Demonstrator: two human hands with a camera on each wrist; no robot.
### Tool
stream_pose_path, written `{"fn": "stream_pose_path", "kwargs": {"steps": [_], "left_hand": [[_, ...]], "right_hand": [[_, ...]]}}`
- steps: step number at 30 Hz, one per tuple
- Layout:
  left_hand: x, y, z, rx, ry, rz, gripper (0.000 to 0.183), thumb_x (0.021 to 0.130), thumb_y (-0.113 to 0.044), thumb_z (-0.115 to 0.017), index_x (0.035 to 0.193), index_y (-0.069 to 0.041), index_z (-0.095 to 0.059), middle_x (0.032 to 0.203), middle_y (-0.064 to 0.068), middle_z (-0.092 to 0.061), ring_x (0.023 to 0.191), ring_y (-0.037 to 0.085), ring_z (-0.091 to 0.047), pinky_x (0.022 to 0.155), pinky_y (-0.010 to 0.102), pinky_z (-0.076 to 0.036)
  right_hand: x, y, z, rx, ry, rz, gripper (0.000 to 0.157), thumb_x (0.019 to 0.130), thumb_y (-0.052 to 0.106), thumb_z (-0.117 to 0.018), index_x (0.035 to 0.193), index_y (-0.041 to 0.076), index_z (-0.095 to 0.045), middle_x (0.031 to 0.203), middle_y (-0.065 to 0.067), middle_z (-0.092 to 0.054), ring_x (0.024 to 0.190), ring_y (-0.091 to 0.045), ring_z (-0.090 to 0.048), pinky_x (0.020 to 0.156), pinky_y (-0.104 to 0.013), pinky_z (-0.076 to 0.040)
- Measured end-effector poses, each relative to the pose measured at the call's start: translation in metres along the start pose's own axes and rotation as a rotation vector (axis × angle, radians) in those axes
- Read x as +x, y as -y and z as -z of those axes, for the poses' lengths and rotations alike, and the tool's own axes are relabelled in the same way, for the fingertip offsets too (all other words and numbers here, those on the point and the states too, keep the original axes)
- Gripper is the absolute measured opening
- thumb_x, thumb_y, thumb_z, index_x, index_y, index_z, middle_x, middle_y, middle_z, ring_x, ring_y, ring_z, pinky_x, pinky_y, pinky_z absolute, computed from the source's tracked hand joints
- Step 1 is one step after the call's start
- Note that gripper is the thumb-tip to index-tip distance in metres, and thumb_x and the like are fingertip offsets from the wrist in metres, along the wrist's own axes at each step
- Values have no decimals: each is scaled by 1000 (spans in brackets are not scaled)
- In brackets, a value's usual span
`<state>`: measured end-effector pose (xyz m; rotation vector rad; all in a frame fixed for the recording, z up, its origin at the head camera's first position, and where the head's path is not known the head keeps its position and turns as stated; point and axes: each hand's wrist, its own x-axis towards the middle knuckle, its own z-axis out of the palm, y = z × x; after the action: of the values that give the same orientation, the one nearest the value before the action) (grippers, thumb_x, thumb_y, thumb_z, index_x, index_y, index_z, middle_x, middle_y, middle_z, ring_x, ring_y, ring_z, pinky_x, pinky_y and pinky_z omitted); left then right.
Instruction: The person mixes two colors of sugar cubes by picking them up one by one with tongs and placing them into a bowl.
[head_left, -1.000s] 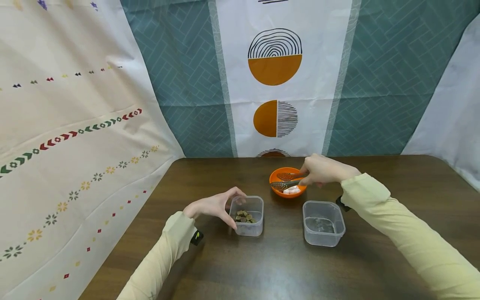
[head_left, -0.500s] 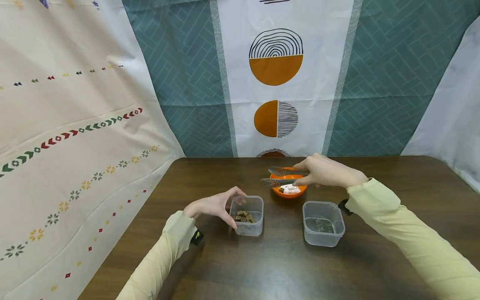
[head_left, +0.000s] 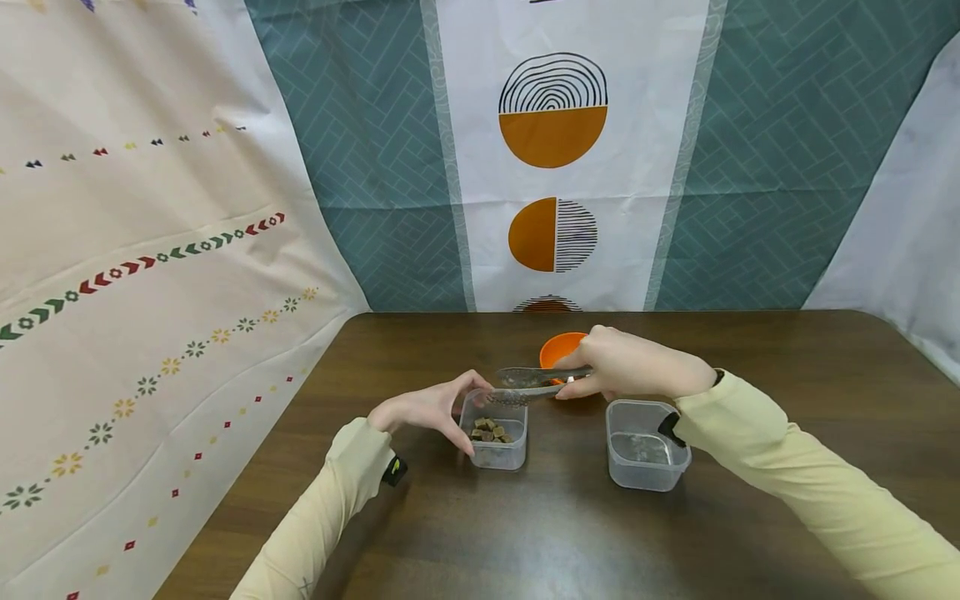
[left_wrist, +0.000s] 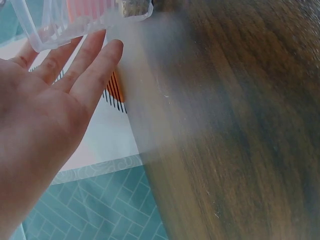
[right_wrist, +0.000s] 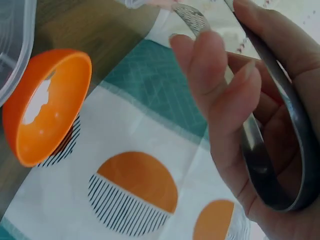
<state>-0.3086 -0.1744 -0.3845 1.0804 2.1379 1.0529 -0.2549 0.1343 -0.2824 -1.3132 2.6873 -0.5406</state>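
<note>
My left hand grips the left clear plastic container, thumb at its near side and fingers round the far side. Small brown cubes lie on its floor. Metal tongs with perforated ends are in my right hand, pinched between thumb and fingers. Their arms stand apart, the tips over the far part of that container; nothing shows between them. In the right wrist view the bent end of the tongs lies against my palm. Behind my right hand, the orange bowl is partly hidden; white pieces show inside it.
A second clear plastic container stands to the right, close under my right wrist, with no cubes seen in it. Everything rests on a dark wooden table. Patterned curtains hang behind and to the left.
The right hand has moved left and nearer with the tongs, from over the orange bowl to over the left container. The left hand and both containers have stayed put.
</note>
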Motion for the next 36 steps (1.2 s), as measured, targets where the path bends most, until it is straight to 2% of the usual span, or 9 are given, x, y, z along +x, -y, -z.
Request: {"fn": "stream_pose_path", "kwargs": {"steps": [3, 7, 12, 14, 17, 19, 24, 29, 36], "left_hand": [[0, -1, 0, 15, -2, 12, 76, 67, -14, -81, 126, -11, -33, 122, 4, -38, 112, 15, -40, 92, 39, -33], [0, -2, 0, 17, -2, 21, 78, 68, -15, -81, 127, -7, -31, 123, 4, -38, 112, 14, -40, 92, 39, -33], [1, -2, 0, 0, 1, 8, 77, 67, -15, -82, 126, -10, -32, 123, 4, -40, 113, 15, -41, 92, 39, -34], [1, -2, 0, -2, 1, -3, 78, 66, -15, -82, 125, -12, -32, 121, 4, -41, 112, 16, -41, 92, 40, -34], [1, -1, 1, -3, 8, -17, 78, 66, -16, -83, 125, -13, -32, 121, 4, -42, 112, 17, -41, 92, 40, -34], [1, 0, 1, 5, 10, -22, 78, 66, -17, -83, 125, -13, -32, 121, 3, -41, 113, 17, -41, 91, 40, -35], [2, 1, 1, 16, 7, -24, 77, 66, -18, -83, 125, -13, -33, 122, 2, -40, 113, 16, -40, 91, 39, -35], [2, 2, -1, 0, 15, -26, 77, 66, -15, -83, 124, -12, -33, 123, 2, -42, 114, 14, -41, 91, 36, -35], [2, 1, 0, -11, 22, -30, 78, 66, -17, -82, 125, -10, -32, 124, 9, -39, 115, 22, -38, 91, 39, -35]], "right_hand": [[6, 4, -6, -67, 1, 58, 30, 82, 41, -63, 65, 21, -49, 58, 9, -35, 39, -3, -40, 45, -21, -40], [12, 6, -11, -87, 16, 68, 31, 81, 30, -68, 60, 19, -47, 57, 8, -36, 37, -3, -40, 46, -21, -41], [20, 10, -15, -119, 49, 69, 13, 82, 25, -68, 75, 15, -65, 53, 10, -42, 33, -2, -40, 48, -19, -41], [24, 13, -17, -151, 62, 63, 14, 81, 26, -68, 83, 12, -69, 51, 10, -43, 32, -2, -39, 46, -19, -40], [30, 17, -20, -190, 76, 36, 17, 80, 26, -70, 85, 10, -70, 47, 11, -43, 32, -3, -39, 42, -20, -38], [34, 19, -23, -208, 76, 22, 15, 79, 26, -71, 77, 11, -69, 46, 11, -43, 32, -4, -39, 39, -21, -37], [44, 26, -32, -290, 24, 28, 22, 75, 24, -75, 60, 14, -61, 50, 9, -45, 42, -10, -45, 42, -24, -39], [51, 30, -41, -400, 3, 22, 25, 72, 20, -77, 60, 13, -56, 56, 6, -47, 51, -15, -49, 48, -26, -42], [54, 32, -49, -475, -39, 29, 24, 71, 17, -77, 61, 12, -56, 59, 2, -49, 53, -16, -50, 51, -27, -44]]}}
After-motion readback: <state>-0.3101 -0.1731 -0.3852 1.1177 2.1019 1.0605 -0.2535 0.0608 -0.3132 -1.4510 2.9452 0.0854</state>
